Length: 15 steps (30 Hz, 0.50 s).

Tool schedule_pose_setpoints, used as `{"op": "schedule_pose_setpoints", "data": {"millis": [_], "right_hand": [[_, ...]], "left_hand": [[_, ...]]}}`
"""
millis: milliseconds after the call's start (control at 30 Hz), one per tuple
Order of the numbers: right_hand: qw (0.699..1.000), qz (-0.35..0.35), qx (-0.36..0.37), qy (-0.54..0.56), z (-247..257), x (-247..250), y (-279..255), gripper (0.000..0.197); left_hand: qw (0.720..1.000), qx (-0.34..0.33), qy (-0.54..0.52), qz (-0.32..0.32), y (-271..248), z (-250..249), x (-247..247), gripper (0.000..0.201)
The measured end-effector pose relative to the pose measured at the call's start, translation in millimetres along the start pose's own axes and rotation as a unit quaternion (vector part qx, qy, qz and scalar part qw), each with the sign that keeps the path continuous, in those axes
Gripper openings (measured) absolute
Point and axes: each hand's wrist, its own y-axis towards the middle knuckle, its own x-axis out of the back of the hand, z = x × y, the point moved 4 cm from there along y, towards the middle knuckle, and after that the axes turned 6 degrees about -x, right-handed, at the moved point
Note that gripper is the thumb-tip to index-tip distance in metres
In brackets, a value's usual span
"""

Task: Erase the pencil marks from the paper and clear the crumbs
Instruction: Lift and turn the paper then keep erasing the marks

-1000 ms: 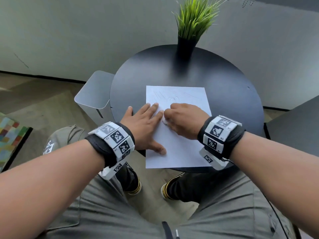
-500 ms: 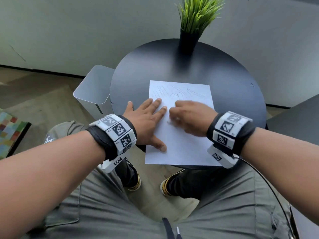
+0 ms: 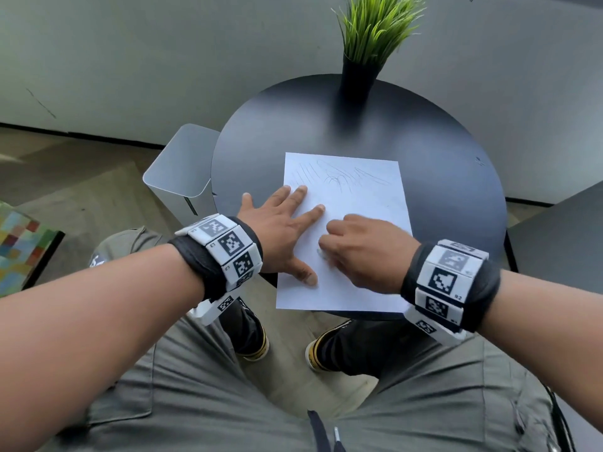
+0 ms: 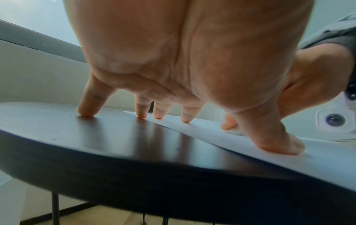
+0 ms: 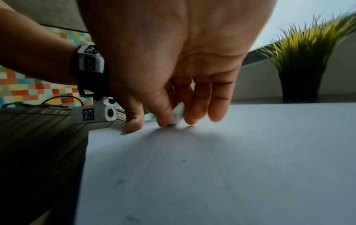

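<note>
A white sheet of paper [image 3: 352, 223] lies on the round black table [image 3: 440, 151], with pencil scribbles [image 3: 339, 179] along its far edge. My left hand [image 3: 280, 223] lies flat with fingers spread, pressing the sheet's left side; its thumb [image 4: 269, 137] and fingertips [image 4: 185, 117] touch paper and tabletop. My right hand [image 3: 359, 246] pinches a small white eraser [image 5: 177, 115] between thumb and fingers and holds it down on the paper's middle [image 5: 212, 167]. The eraser [image 3: 321, 254] barely shows under the right hand's fingers in the head view. A few dark specks lie on the sheet in the right wrist view.
A potted green grass plant [image 3: 365, 53] stands at the table's far edge. A light grey bin [image 3: 182, 168] sits on the floor left of the table. The paper's near edge overhangs the table above my knees. A dark surface [image 3: 561, 230] is at right.
My right hand with the eraser has slid from next to the left fingertips toward me and to the right across the paper. The left hand stays pressed on the sheet.
</note>
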Motion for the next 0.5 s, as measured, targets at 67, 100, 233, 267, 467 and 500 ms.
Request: {"op": "schedule_pose_setpoints", "data": {"millis": [67, 100, 233, 267, 467, 500], "right_hand": [[0.999, 0.006, -0.033, -0.009, -9.9, 6.5, -0.4, 0.008], [0.997, -0.012, -0.076, -0.021, -24.5, 12.9, 4.1, 0.012], [0.993, -0.051, -0.103, -0.010, -29.5, 12.3, 0.4, 0.015], [0.997, -0.035, -0.067, -0.003, -12.3, 3.1, -4.5, 0.016], [0.988, -0.037, -0.149, 0.016, -45.7, 7.1, -2.3, 0.016], [0.987, -0.053, -0.152, 0.015, -47.8, 7.9, -3.9, 0.014]], "left_hand": [[1.000, -0.001, 0.000, 0.002, -0.4, -0.5, 0.4, 0.131], [1.000, 0.000, 0.000, 0.001, -0.7, -0.4, 0.8, 0.130], [1.000, 0.003, -0.001, 0.003, -1.6, 0.2, 1.8, 0.131], [1.000, 0.004, -0.002, 0.004, -1.6, -0.4, 1.3, 0.131], [1.000, 0.010, -0.008, -0.001, 0.6, -1.2, 3.1, 0.131], [1.000, 0.012, -0.009, -0.001, 0.9, -1.1, 4.1, 0.131]]}}
